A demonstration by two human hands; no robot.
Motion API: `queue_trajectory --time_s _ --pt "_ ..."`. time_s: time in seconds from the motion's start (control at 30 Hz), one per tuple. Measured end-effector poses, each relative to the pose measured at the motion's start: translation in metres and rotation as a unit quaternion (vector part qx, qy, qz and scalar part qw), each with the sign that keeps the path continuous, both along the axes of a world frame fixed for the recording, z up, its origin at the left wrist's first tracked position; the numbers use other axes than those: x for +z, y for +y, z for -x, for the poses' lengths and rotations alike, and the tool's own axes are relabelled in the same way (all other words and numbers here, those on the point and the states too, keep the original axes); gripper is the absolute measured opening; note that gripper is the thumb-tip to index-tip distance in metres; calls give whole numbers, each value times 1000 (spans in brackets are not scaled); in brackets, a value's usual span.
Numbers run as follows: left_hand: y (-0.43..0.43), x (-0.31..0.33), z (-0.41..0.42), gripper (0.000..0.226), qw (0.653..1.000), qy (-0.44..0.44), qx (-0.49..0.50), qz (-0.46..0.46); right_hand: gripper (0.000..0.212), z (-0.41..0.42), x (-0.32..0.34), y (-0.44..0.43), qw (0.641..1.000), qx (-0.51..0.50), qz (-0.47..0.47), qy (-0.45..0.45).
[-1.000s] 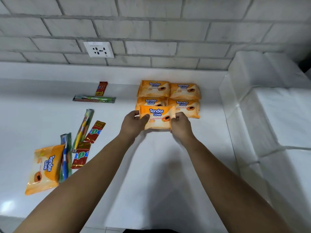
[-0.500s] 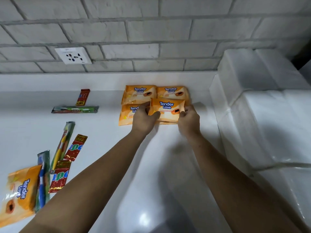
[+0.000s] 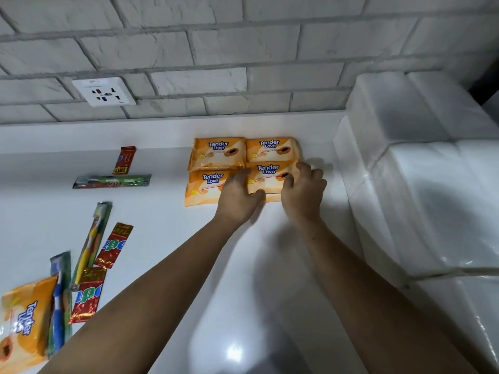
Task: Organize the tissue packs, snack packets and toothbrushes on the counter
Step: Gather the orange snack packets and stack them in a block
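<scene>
Both hands are on the near-right tissue pack (image 3: 270,174), the top one of a stack; the edge of a lower pack (image 3: 272,197) shows under its near side.

The left hand (image 3: 237,197) lies flat and open. Its fingers are straight along the pack's left edge, over the seam with the near-left pack (image 3: 204,187), and its thumb touches the near edge.

The right hand (image 3: 303,191) is also apart, with the fingers loosely bent and spread over the pack's right end and the thumb tip on the printed face. The fingers do not close round the pack; whether they press it I cannot tell.

These packs form a square block with the far-left pack (image 3: 217,153) and far-right pack (image 3: 271,149). The block lies flat on the white worktop (image 3: 189,279), close to the brick wall (image 3: 243,44).

On the left of the worktop:
- A loose pack (image 3: 24,319) lies at the near left corner.
- A blue toothbrush (image 3: 58,300) in its wrapper lies just beside the loose pack.
- A yellow toothbrush (image 3: 93,238) lies slanted further in.
- Two red snack packets (image 3: 114,245) (image 3: 87,295) lie just beside the yellow toothbrush.
- A green toothbrush (image 3: 112,180) lies crosswise further off.
- A third red packet (image 3: 124,160) sits just behind the green toothbrush.

A socket (image 3: 104,91) is set in the wall, and white wrapped bundles (image 3: 432,184) are stacked on the right.
</scene>
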State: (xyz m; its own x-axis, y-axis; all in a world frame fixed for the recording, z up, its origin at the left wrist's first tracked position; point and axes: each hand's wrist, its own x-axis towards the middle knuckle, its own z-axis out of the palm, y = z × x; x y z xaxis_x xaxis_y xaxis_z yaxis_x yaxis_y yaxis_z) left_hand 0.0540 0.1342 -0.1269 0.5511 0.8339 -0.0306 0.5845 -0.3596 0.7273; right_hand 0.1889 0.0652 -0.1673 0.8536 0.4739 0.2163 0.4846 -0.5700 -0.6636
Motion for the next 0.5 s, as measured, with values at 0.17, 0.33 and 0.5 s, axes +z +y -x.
queue_trajectory --time_s 0.17,0.33,0.5 --pt "-2 -1 1 65 998 35 -39 -21 33 5 0 -9 998 24 38 -36" --pt "-1 2 5 62 997 44 -55 -20 31 6 1 -14 998 21 50 -32" --pt "-3 10 16 57 999 3 -42 -22 35 14 9 -14 997 6 43 -58"
